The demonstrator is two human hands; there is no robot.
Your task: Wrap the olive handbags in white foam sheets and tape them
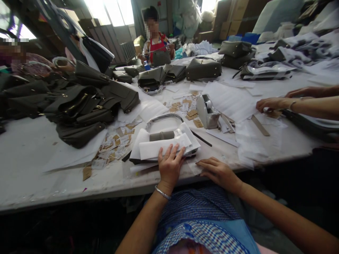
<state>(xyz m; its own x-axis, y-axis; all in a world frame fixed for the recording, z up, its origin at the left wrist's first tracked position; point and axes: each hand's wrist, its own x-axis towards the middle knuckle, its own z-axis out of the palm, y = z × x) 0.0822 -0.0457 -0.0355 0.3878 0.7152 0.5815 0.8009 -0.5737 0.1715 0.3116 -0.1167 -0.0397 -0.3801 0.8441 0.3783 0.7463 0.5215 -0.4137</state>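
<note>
A dark olive handbag (196, 152) lies in front of me, covered by white foam sheets (150, 151). Its curved handle (159, 119) is wrapped in clear plastic, and a rolled olive piece (162, 135) shows on top. My left hand (171, 165) rests on the foam with its fingers spread and a bangle at the wrist. To the right, my right hand (218, 173) is at the table's front edge, its fingertips closed on a thin translucent sheet (194, 166). The lower fingers of that hand are partly hidden.
Olive handbags (82, 102) are heaped at left, with more bags (203, 68) along the back. Paper tags (116, 143) lie beside the foam. A tape dispenser (208, 113) stands ahead. A co-worker's hands (275, 103) work at right; another person (156, 46) is opposite.
</note>
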